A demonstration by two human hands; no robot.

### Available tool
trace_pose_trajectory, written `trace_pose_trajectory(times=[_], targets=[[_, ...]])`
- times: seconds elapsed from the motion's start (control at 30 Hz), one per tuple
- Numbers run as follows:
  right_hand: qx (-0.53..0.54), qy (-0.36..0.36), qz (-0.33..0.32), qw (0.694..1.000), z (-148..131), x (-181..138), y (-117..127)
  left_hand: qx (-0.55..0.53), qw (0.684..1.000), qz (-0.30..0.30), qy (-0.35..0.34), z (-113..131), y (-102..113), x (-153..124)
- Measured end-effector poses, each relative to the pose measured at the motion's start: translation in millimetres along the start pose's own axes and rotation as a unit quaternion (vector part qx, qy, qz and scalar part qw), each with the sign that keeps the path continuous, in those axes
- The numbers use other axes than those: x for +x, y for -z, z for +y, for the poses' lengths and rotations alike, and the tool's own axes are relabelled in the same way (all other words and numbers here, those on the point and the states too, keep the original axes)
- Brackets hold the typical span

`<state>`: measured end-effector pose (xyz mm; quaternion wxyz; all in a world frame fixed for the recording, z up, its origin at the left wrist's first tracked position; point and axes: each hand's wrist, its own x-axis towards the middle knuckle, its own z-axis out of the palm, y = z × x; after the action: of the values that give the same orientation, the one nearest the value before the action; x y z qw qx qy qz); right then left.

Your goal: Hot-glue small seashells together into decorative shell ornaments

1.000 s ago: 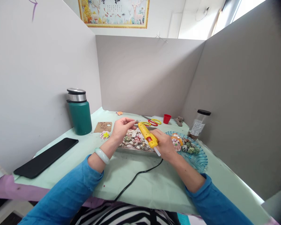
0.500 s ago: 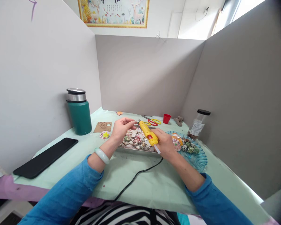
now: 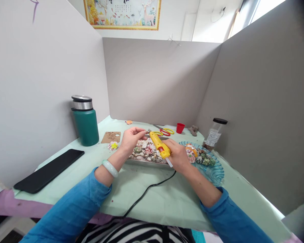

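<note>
Across the pale green, cloth-covered tabletop, a scalloped, translucent blue plate sat to my right, beside a shallow metal tray heaped with mixed seashells. Above that tray I had a yellow plastic glue gun, my right hand wrapped around its handle and its nozzle pointing away from me. My left hand had thumb and forefinger pinched on a tiny piece, too small to make out, right by the nozzle; whether the two touched, I couldn't tell. I judged the step in hand to be gluing that piece; the next move called for steady fingertips and a light squeeze. Against half a second earlier, the gun had shifted only slightly leftward, towards the pinch; my left hand had barely moved.
</note>
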<state>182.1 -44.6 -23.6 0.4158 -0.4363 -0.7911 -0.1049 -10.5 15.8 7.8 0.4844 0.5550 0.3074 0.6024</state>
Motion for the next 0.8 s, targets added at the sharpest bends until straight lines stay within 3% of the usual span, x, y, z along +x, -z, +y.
trace_pose_trajectory(times=[0.8], targets=[[-0.005,-0.014,0.011,1.000,2.0,0.8,1.3,-0.008,1.000,0.004,0.010,3.4,-0.8,-1.4]])
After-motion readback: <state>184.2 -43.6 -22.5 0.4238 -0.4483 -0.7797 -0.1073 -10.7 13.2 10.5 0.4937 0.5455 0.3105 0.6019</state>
